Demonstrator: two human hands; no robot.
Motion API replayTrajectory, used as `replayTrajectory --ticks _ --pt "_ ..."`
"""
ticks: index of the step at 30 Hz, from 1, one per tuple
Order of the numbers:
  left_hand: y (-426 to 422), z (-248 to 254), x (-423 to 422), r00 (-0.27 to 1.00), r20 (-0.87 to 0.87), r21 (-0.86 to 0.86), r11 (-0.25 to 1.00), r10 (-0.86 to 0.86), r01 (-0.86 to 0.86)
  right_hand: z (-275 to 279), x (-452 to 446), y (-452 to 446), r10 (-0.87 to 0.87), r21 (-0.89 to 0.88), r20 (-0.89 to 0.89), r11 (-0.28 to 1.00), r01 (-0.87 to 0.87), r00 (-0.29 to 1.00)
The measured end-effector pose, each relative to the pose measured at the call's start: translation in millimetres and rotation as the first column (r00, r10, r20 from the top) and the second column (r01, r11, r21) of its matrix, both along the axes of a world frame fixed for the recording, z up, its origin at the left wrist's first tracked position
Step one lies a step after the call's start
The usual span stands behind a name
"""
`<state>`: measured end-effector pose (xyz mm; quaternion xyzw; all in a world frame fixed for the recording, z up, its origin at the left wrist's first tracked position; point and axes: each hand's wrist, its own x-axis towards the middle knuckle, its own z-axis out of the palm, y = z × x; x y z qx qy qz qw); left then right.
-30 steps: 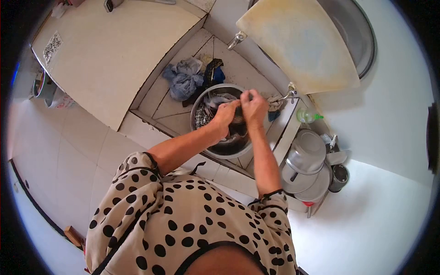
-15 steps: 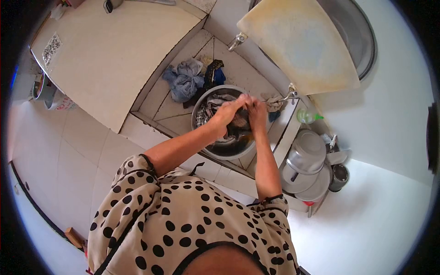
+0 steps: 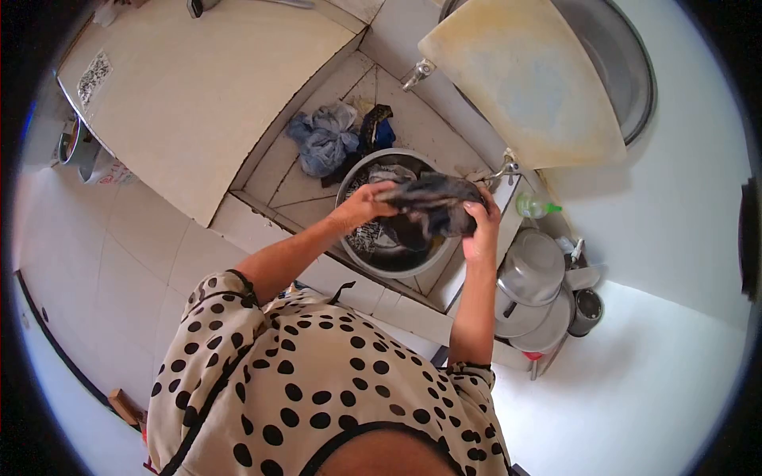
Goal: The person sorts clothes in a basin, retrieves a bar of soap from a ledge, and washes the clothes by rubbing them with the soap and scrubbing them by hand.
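Note:
A dark, wet-looking cloth (image 3: 432, 198) is stretched between my two hands above a round metal basin (image 3: 343, 200). My left hand (image 3: 367, 208) is closed on its left end, and my right hand (image 3: 481, 224) grips the right end with the thumb on top. Inside the basin, partly hidden by the held cloth, lie a patterned black-and-white cloth (image 3: 363, 236) and dark water. Behind the basin a bunched blue-grey cloth (image 3: 324, 147) rests on the tiles beside a black and blue cloth (image 3: 378, 129).
Two taps (image 3: 418, 73) stick out from the wall of the tiled basin area (image 3: 413, 119). A large yellowed board (image 3: 524, 79) leans over a metal tub. Stacked metal pots (image 3: 530, 266) and a green-capped bottle (image 3: 533, 205) stand at right. A beige counter (image 3: 206, 95) borders the left.
My hands were close together low in the basin. They have risen and spread apart, with the dark cloth now lifted out and stretched between them.

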<state>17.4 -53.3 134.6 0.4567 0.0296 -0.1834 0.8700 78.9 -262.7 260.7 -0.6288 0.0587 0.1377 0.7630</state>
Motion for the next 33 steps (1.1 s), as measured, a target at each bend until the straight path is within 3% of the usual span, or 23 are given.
replayTrajectory --ticks 1,2,4,5,6,7,8,9,10,11,12,13,14,17,18,20,21,24,26,27,29,32,33 --pt "-5.8 -5.5 -2.5 0.984 -0.156 -0.269 0.955 0.084 -0.124 -10.5 1.4 -1.8 -0.063 -0.018 -0.025 0.998 0.063 0.998" --pt "0.1 7.6 -3.5 0.942 -0.335 -0.533 0.828 -0.017 -0.175 -25.0 3.4 -6.5 -0.106 -0.05 -0.081 0.993 0.102 0.991" --pt "-6.1 -5.1 -3.4 0.975 0.071 -0.19 0.962 0.212 -0.196 -7.5 -12.0 25.9 0.009 -0.17 0.107 0.985 0.009 0.994" --pt "1.9 4.7 -1.3 0.988 -0.148 -0.608 0.785 0.039 -0.122 -5.5 -22.1 43.0 0.076 -0.235 0.189 0.972 -0.03 0.979" --pt "10.2 14.8 1.0 0.912 -0.353 -0.855 0.469 -0.211 -0.223 -13.2 -30.1 52.9 0.332 -0.468 0.355 0.872 -0.141 0.874" --pt "10.1 24.8 3.8 0.898 -0.406 -0.683 0.71 -0.17 -0.174 -21.0 -39.2 63.3 0.582 -0.687 0.431 0.707 -0.168 0.689" --pt "3.6 33.4 9.2 0.89 -0.439 -0.452 0.886 -0.122 -0.102 -24.9 -58.4 83.5 0.689 -0.795 0.367 0.581 -0.174 0.624" --pt "0.0 28.5 7.1 0.967 -0.251 -0.192 0.981 -0.033 -0.017 -25.2 -72.1 96.6 0.781 -0.883 0.286 0.44 -0.164 0.555" --pt "-3.5 23.7 4.9 0.999 -0.047 0.188 0.982 0.01 -0.001 -34.7 -67.7 91.2 0.708 -0.85 0.385 0.522 -0.071 0.592" --pt "-7.1 19.0 2.8 0.994 0.108 0.509 0.857 0.029 -0.08 -52.7 -53.5 85.7 0.624 -0.803 0.483 0.595 0.028 0.614" --pt "-12.8 44.4 16.0 0.956 -0.255 0.278 0.958 0.147 -0.073 -63.5 -35.9 83.7 0.535 -0.743 0.576 0.657 0.123 0.618" --pt "-19.5 60.7 18.2 0.777 -0.614 0.038 0.989 0.138 -0.146 -62.4 -21.5 74.4 0.459 -0.759 0.541 0.627 0.174 0.705" --pt "-19.3 64.1 22.3 0.768 -0.636 -0.114 0.974 0.08 -0.196 -56.0 -11.6 68.9 0.323 -0.778 0.439 0.604 0.174 0.839" --pt "-24.6 69.2 30.6 0.906 -0.372 -0.036 0.972 0.204 -0.234 -61.4 15.5 38.2 0.169 -0.711 0.377 0.683 0.167 0.911" --pt "-18.8 68.0 37.2 0.903 -0.358 0.029 0.97 0.236 -0.242 -51.5 20.1 34.0 0.037 -0.565 0.339 0.807 0.172 0.94" --pt "2.4 50.1 48.4 0.932 -0.133 0.185 0.932 0.338 -0.312 -24.8 28.4 30.4 -0.193 -0.215 0.188 0.949 0.232 0.963" --pt "11.7 38.7 48.9 0.929 -0.008 0.253 0.899 0.371 -0.357 -7.7 27.6 32.3 -0.1 -0.188 0.228 0.972 0.144 0.969" --pt "9.4 -43.3 36.5 0.749 0.066 0.444 0.653 0.659 -0.613 38.9 6.6 71.2 0.235 -0.487 0.384 0.873 -0.02 0.893" --pt "-3.5 -111.4 20.8 0.898 -0.147 0.062 0.909 0.416 -0.411 31.4 -16.5 97.2 0.473 -0.548 0.422 0.813 -0.198 0.774" --pt "-9.3 -107.3 15.9 0.918 -0.215 -0.096 0.928 0.333 -0.36 17.3 -28.1 106.7 0.582 -0.568 0.441 0.77 -0.289 0.684" --pt "-2.8 -79.3 18.0 0.919 -0.243 -0.24 0.898 0.312 -0.368 -8.4 -59.1 118.9 0.724 -0.585 0.386 0.671 -0.455 0.572" --pt "8.4 -53.8 19.7 0.922 -0.224 -0.339 0.861 0.317 -0.379 -17.8 -64.7 98.1 0.64 -0.515 0.356 0.743 -0.429 0.681" --pt "11.3 -49.6 16.9 0.919 -0.218 -0.348 0.853 0.329 -0.389 -38.6 -54.5 75.7 0.551 -0.501 0.41 0.802 -0.325 0.726"
